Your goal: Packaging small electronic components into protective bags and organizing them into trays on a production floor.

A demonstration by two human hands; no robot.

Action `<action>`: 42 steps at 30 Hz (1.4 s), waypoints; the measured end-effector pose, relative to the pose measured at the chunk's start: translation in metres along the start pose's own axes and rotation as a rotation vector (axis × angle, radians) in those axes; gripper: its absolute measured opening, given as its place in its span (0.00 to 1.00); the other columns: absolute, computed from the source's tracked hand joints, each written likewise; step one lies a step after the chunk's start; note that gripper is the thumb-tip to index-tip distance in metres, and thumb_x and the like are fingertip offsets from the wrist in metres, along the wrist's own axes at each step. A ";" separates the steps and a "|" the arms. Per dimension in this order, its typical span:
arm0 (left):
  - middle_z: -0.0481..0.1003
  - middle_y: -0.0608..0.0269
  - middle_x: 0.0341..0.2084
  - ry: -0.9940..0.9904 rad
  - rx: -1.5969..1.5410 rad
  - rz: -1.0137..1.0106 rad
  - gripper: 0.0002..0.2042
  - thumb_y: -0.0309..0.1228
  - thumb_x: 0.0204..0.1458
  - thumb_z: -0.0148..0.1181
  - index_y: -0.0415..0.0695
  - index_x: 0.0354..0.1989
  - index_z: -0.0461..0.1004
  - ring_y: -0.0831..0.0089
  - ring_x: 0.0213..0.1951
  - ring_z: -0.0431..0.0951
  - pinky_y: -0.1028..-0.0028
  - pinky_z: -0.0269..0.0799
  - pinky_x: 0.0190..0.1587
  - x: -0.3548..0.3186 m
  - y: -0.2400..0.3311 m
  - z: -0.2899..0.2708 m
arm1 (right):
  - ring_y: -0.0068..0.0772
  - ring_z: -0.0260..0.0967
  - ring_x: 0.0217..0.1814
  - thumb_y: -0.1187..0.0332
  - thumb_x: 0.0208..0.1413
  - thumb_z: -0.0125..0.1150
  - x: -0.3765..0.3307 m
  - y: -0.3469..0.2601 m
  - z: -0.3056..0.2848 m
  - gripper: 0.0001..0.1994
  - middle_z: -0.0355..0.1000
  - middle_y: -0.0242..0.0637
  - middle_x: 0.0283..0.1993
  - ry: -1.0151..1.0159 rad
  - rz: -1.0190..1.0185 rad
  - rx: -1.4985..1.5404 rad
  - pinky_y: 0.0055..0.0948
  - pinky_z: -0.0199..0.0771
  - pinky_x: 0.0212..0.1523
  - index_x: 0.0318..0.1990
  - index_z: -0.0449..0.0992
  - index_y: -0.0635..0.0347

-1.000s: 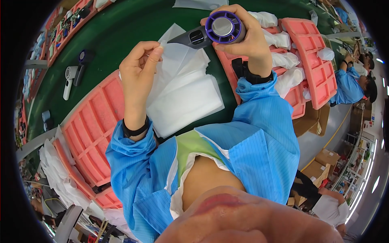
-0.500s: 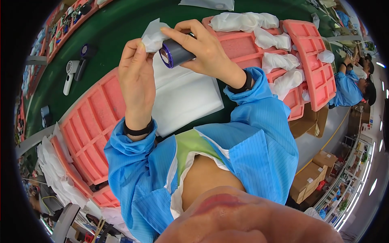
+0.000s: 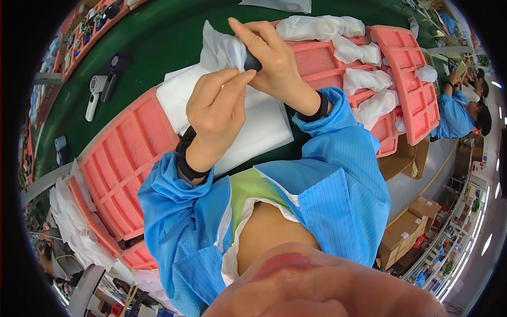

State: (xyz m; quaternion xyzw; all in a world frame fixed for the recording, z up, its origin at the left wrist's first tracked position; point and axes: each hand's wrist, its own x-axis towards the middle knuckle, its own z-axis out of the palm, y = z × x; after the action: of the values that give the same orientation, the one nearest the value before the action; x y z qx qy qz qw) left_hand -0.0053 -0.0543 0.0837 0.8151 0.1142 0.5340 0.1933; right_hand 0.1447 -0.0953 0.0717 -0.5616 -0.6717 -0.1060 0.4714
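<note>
A thin white translucent bag [image 3: 221, 50] covers most of a dark grey cylindrical device [image 3: 253, 62], which looks like a handheld fan head. Only its dark end shows beside my fingers. My right hand [image 3: 277, 61] grips the device from the right, index finger raised along the bag. From the near side, my left hand [image 3: 216, 108] pinches at the bag's edge, thumb and fingertips together by the dark end. Under both hands lies a stack of white sheets or bags [image 3: 259, 129].
A pink compartment tray [image 3: 124, 169] lies at the left. Another pink tray [image 3: 311, 58] at the right bears several white-wrapped items [image 3: 364, 80]. A white handheld device [image 3: 93, 100] and a dark one [image 3: 112, 79] rest on the green table [image 3: 153, 47]. Co-workers [image 3: 455, 113] sit far right.
The bag has been drawn over the purple-rimmed end of the device, which is now covered. My left hand has moved right and nearer, to the device's other end.
</note>
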 end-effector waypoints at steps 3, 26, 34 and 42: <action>0.75 0.61 0.26 0.003 0.031 0.000 0.13 0.13 0.38 0.61 0.39 0.34 0.78 0.65 0.27 0.74 0.73 0.70 0.28 -0.002 -0.003 0.003 | 0.40 0.69 0.41 0.78 0.31 0.71 -0.001 0.003 0.001 0.37 0.66 0.42 0.44 0.028 0.074 0.031 0.30 0.71 0.40 0.58 0.67 0.62; 0.66 0.54 0.49 0.199 -0.335 -0.321 0.22 0.28 0.37 0.74 0.44 0.44 0.75 0.62 0.48 0.71 0.68 0.70 0.44 0.016 -0.030 -0.038 | 0.43 0.70 0.48 0.70 0.44 0.68 -0.005 -0.003 -0.002 0.25 0.71 0.44 0.46 -0.363 0.193 0.448 0.33 0.71 0.43 0.52 0.68 0.62; 0.66 0.53 0.49 0.168 0.058 -0.014 0.17 0.28 0.38 0.73 0.45 0.39 0.77 0.60 0.48 0.71 0.68 0.68 0.48 0.005 -0.016 -0.023 | 0.47 0.72 0.40 0.71 0.45 0.68 -0.011 -0.004 0.005 0.23 0.72 0.47 0.41 -0.226 0.266 0.158 0.33 0.71 0.40 0.50 0.69 0.64; 0.68 0.55 0.48 0.314 -0.106 -0.188 0.11 0.27 0.47 0.66 0.42 0.39 0.77 0.67 0.46 0.70 0.71 0.67 0.46 0.015 -0.049 -0.043 | 0.34 0.70 0.45 0.72 0.50 0.64 0.001 -0.016 -0.013 0.22 0.72 0.41 0.44 -0.311 0.454 0.490 0.29 0.69 0.46 0.53 0.67 0.66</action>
State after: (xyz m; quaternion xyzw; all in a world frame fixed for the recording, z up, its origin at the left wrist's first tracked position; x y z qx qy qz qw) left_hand -0.0376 0.0039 0.0903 0.6961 0.1904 0.6397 0.2646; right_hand 0.1377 -0.1089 0.0851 -0.5761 -0.5991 0.2517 0.4958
